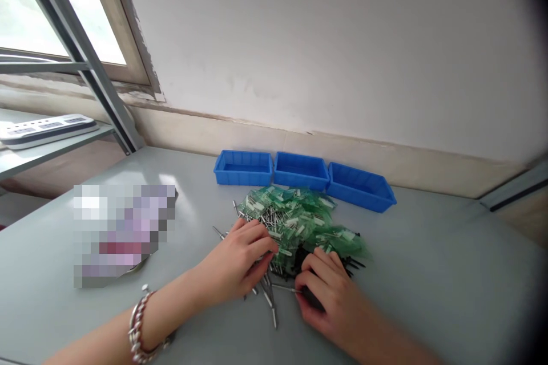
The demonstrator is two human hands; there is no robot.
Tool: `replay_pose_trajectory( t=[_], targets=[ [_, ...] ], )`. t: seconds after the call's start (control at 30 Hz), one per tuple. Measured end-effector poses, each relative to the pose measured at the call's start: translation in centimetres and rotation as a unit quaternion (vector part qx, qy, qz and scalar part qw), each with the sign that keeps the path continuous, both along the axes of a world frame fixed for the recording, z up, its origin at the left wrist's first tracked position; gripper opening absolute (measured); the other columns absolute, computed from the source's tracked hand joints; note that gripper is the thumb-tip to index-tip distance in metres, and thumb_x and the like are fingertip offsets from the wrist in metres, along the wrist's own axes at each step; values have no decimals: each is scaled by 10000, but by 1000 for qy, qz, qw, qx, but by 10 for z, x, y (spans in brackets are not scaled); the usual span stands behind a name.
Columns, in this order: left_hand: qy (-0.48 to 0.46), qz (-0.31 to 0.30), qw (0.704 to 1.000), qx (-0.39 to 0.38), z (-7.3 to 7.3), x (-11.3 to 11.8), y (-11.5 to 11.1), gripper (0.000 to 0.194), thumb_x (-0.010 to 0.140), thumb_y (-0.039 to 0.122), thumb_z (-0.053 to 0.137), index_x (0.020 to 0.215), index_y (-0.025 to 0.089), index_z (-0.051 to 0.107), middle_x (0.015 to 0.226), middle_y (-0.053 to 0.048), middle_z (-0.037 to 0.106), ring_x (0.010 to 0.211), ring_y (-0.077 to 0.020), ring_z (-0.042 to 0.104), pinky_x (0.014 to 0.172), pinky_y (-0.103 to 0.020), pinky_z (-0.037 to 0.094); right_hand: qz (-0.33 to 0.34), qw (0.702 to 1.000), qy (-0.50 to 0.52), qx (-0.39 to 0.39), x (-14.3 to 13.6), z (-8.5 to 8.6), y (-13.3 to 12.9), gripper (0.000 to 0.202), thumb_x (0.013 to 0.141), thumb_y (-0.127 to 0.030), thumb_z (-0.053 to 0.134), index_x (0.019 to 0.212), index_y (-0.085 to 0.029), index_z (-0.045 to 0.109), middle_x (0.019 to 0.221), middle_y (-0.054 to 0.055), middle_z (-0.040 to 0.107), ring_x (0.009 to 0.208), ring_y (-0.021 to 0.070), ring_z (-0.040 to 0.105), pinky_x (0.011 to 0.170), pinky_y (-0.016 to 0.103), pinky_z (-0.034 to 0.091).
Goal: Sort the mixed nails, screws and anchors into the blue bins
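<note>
My left hand (246, 256) is closed over the near left side of a pile, its fingers curled; whatever is in them is hidden. Thin metal rods (269, 299) stick out below and beside it. My right hand (327, 291) is curled over black slender pieces (303, 256) at the pile's near right side. The end of one metal rod (282, 287) meets its fingertips, but I cannot tell whether it is gripped. Green plastic bags (299, 205) with metal parts are heaped just beyond both hands.
Three blue bins (302, 172) stand in a row behind the pile, by the wall. A blurred-out flat item (128, 234) lies on the grey table (205, 331) at left. A white power strip (49, 130) rests on the shelf (92, 140) at far left.
</note>
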State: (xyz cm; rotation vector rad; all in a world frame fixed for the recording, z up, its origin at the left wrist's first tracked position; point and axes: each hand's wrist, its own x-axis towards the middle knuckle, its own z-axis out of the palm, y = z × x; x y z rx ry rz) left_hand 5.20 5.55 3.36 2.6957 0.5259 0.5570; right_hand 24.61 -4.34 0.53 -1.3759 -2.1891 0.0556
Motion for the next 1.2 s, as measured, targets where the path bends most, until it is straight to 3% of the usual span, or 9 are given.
replay_pose_trajectory(
  t=[0.3,0.57,0.83,1.2],
  targets=[
    [37,-45,998,-15,2,2,-5,93,807,214,505,886,191,549,834,-36,516,774,-172,454,726,-317,311,14,999,34,10,0,9,2,117,820,-106,464,782,-182,545,752,19,517,752,161,452,761,336,346],
    [54,-63,997,-11,1,6,-6,79,833,203,480,826,188,557,819,-27,520,766,-163,460,717,-310,302,10,999,37,15,-4,11,-1,137,850,-122,437,786,-176,546,736,17,512,747,153,461,795,332,343],
    [43,-49,998,1,2,5,-5,137,863,197,428,825,181,558,773,-32,513,734,-162,462,692,-304,316,-2,1000,24,-18,2,18,-1,106,868,-208,459,840,-189,560,772,13,536,735,150,475,729,313,344],
    [40,-37,999,-3,4,2,-4,104,832,170,452,808,172,553,781,-32,502,716,-154,454,693,-303,335,-33,998,49,-8,21,25,4,152,866,-136,413,881,-174,559,765,31,487,642,114,493,595,225,400]
  ],
)
